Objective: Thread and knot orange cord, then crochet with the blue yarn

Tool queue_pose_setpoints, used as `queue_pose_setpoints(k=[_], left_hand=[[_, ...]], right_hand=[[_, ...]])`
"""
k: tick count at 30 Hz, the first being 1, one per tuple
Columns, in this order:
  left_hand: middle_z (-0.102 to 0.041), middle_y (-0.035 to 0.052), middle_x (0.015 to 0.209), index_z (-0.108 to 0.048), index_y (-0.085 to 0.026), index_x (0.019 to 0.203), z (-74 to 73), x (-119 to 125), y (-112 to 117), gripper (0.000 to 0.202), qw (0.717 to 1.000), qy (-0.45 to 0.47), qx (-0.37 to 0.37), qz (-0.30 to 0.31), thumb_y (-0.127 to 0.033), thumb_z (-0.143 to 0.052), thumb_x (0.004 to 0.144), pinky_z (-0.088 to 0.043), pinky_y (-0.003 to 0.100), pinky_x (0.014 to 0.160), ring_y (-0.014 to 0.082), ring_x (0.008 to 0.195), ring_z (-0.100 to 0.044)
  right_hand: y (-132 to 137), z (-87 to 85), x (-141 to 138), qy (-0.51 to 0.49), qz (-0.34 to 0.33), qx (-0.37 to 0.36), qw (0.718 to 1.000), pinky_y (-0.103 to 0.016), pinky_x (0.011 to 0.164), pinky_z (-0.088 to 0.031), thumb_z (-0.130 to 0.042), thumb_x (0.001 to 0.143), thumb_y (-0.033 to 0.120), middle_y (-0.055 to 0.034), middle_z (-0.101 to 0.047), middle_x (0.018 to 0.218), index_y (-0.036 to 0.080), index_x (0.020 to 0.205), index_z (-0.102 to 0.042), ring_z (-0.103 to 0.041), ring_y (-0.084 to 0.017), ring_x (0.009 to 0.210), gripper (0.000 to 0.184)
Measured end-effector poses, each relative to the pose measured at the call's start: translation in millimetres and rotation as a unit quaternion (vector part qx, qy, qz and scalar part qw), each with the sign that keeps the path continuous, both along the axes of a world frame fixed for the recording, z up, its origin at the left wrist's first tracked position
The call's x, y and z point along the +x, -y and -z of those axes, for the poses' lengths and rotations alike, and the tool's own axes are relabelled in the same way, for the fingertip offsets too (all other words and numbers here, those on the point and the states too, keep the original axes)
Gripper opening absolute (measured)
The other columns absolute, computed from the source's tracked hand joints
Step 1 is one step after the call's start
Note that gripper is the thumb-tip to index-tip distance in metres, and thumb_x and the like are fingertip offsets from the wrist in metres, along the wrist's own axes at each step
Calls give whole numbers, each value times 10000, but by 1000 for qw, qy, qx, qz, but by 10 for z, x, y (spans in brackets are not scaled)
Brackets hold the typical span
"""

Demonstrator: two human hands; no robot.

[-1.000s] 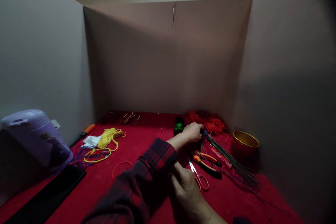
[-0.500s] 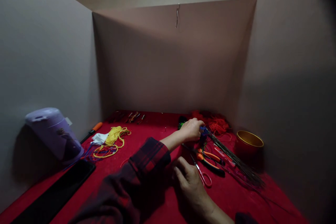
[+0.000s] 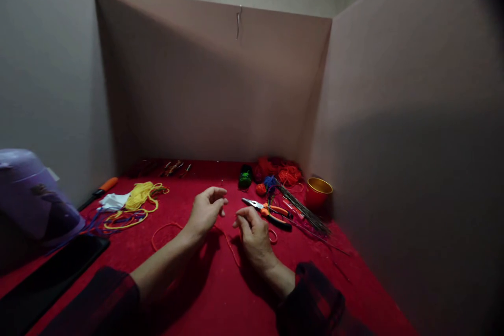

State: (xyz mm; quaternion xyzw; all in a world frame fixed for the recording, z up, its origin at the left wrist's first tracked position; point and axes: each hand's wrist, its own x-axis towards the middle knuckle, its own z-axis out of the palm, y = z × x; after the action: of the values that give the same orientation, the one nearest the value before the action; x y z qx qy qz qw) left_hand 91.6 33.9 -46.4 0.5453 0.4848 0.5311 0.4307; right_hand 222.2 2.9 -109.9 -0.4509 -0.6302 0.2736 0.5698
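My left hand (image 3: 207,210) hovers over the middle of the red cloth, its fingers bent with a gap between thumb and fingertips. I see nothing held in it. Just to its right, my right hand (image 3: 254,236) is closed with thumb and fingertips together; whatever they pinch, if anything, is too small to make out. A thin red cord (image 3: 228,244) runs on the cloth beneath and between both hands, partly hidden by the left wrist. Beyond the right hand lie orange-and-black long-nose pliers (image 3: 277,214). Pink-handled scissors (image 3: 273,236) are mostly covered by that hand.
Red yarn (image 3: 289,174), a green yarn bundle (image 3: 244,176), blue yarn (image 3: 270,182) and dark thin stems (image 3: 303,210) lie back right, near a red-gold bowl (image 3: 318,189). At left are yellow yarn (image 3: 142,195), a purple container (image 3: 35,199) and a black flat object (image 3: 55,278).
My left hand has come back from the blue and green yarn to beside my right hand. The view has turned right, and the red cord now shows below my hands.
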Motion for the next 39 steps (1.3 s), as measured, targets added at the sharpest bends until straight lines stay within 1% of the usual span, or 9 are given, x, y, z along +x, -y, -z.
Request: queue_pose_setpoints(k=[6,11,17,21,25,28,30,34,39], left_hand=[[-622,35,843,-523,-136,921,182,20,343,409,973,174,-114,103,-62,-542,520,-330,185,380,72,430,-535],[-577,3,627,-566,-115,823,286,69,423,238,923,240,-153,261,-155,-640,600,-356,173,427,77,478,-532],[-485,-43,424,-500,-141,579,397,12,384,290,957,133,-160,202,-370,-668,638,-182,168,324,23,292,-317],[-450,-71,378,-493,-155,591,373,12,362,275,965,104,-180,158,-368,-667,588,-151,166,309,20,267,-260],[-424,-85,350,-497,-162,623,382,-18,304,277,975,98,-168,110,-399,-636,587,-151,162,302,27,259,-249],[-424,-86,348,-490,-169,633,440,-47,249,302,980,108,-144,83,-435,-626,588,-157,161,302,34,258,-263],[-427,-84,349,-485,-171,628,481,-58,224,301,982,109,-134,73,-440,-616,592,-160,160,300,37,259,-273],[-430,-81,346,-478,-175,618,530,-60,209,279,984,104,-125,68,-429,-592,605,-177,163,297,40,259,-277],[-438,-77,351,-482,-177,620,584,-52,202,243,986,91,-124,64,-404,-568,621,-194,168,303,45,258,-282]], right_hand=[[47,-1,-20,-54,14,37,998,-288,695,-459,-494,861,222,-33,-641,811,182,877,-571,-615,-167,765,88],[99,-42,-44,-44,19,53,997,-326,779,-480,-582,822,262,-38,-596,879,190,861,-618,-605,-181,849,89],[86,-16,-58,-104,-21,14,994,-333,749,-509,-565,823,256,-39,-647,817,172,864,-568,-660,-182,783,94],[-89,-135,108,54,97,44,993,-307,729,-503,-478,859,297,-50,-677,807,167,876,-568,-662,-170,774,159],[-532,-470,494,146,175,29,973,-328,732,-482,-376,877,275,-101,-691,878,141,999,-574,-644,-192,822,269],[-908,-673,780,258,195,-3,946,-343,774,-443,-416,815,174,-97,-694,897,180,961,-643,-612,-217,879,270],[-1101,-715,912,345,166,-27,923,-320,765,-425,-486,709,81,-84,-698,899,201,890,-691,-595,-229,900,298],[-1318,-645,1043,488,82,-56,867,-288,734,-404,-516,561,-28,-58,-689,989,251,924,-716,-555,-241,966,500],[-1448,-589,1112,582,62,-71,808,-284,681,-383,-517,589,7,-79,-662,935,252,920,-719,-566,-229,900,459]])
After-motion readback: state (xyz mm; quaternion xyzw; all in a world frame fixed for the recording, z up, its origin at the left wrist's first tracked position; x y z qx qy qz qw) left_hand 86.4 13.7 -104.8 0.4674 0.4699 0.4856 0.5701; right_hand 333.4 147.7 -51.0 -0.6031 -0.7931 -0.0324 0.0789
